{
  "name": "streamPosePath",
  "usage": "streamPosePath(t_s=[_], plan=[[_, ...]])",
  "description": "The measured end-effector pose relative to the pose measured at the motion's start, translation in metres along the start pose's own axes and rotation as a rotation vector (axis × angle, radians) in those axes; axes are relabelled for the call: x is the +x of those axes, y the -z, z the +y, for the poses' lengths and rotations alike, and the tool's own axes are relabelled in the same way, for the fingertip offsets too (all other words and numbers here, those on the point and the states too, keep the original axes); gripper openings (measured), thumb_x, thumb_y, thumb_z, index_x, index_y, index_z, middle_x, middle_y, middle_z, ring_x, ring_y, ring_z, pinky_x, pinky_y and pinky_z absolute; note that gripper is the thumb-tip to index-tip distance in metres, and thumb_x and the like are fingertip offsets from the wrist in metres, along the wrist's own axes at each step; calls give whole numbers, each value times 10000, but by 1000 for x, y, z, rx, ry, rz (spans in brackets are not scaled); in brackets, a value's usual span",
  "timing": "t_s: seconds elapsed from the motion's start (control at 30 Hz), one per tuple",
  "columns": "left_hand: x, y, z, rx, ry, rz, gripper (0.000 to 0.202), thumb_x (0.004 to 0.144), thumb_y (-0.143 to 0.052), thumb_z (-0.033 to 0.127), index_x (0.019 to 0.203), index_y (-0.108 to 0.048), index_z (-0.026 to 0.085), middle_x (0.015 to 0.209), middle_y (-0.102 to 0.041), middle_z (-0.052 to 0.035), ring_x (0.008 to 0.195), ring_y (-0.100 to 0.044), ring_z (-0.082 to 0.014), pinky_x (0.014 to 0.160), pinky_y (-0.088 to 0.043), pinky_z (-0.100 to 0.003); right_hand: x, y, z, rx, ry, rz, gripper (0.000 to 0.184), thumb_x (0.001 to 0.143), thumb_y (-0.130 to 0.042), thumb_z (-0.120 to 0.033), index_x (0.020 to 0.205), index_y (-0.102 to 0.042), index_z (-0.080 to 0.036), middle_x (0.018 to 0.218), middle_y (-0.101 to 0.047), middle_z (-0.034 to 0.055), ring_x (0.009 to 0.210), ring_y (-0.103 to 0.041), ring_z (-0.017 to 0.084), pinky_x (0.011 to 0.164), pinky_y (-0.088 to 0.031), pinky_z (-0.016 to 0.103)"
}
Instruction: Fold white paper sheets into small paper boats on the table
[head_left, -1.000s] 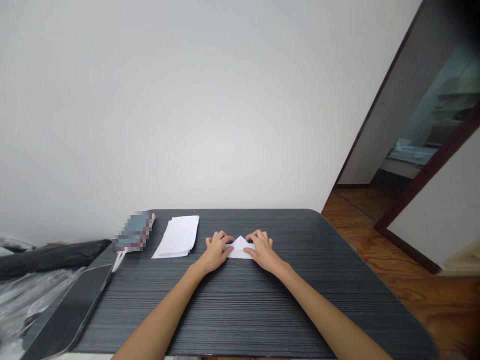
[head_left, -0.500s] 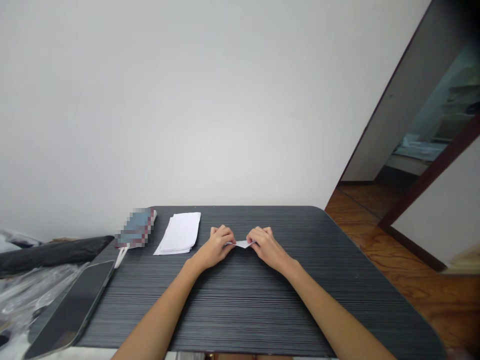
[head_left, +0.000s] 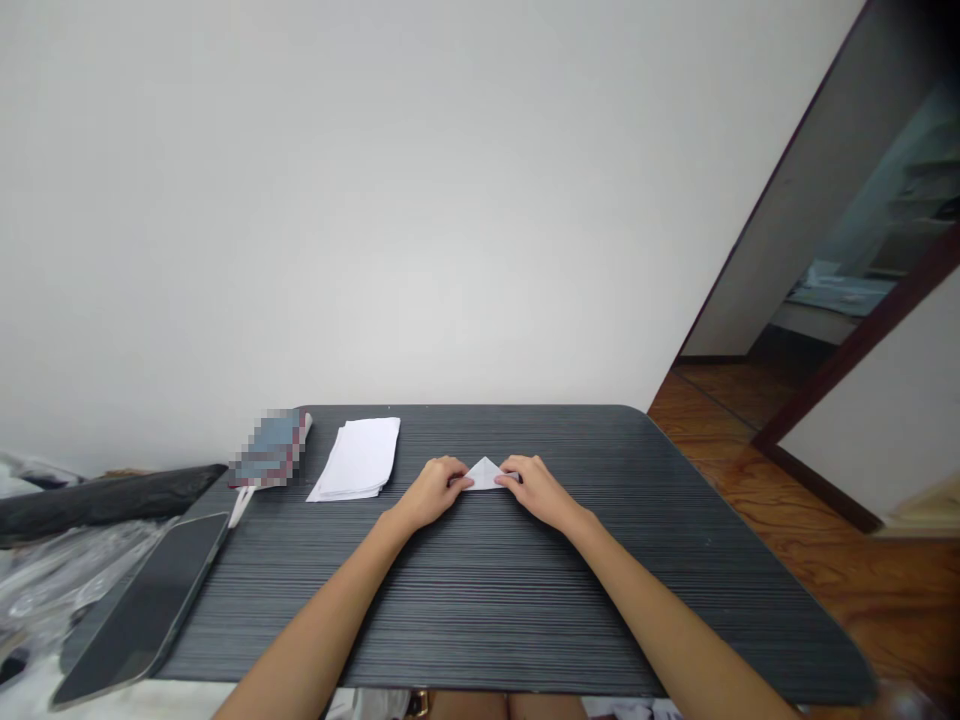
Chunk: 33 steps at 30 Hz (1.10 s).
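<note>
Head view: folded white paper (head_left: 485,474) is held over the dark table (head_left: 480,610), left end clamped by fingers of the left hand (head_left: 437,490), right end by those of the right hand (head_left: 533,487). Could be creased askew or torn if ends are pulled unevenly.

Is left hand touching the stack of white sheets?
Apart. The head view shows bare dark tabletop between the left hand and the stack of white sheets; that hand grips the folded paper.
</note>
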<state>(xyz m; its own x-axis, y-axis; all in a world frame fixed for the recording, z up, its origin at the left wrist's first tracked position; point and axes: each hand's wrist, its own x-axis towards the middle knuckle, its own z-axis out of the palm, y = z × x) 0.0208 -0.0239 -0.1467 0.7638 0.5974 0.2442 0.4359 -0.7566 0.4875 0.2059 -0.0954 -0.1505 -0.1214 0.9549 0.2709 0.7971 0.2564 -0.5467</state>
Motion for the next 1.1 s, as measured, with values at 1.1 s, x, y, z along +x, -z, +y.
streamPosePath(t_s=[1.1], plan=[[-5,-13,1,377,73,9,297,758,-278,13,921,-453,190,911,-442,-58,853,-415,-180,728,-308,-300,-5,-14,-5,-145,-41,326,242,820,-391,-238,994,-550,-181,917,-521,78,870,-446,186,798,-370,321]])
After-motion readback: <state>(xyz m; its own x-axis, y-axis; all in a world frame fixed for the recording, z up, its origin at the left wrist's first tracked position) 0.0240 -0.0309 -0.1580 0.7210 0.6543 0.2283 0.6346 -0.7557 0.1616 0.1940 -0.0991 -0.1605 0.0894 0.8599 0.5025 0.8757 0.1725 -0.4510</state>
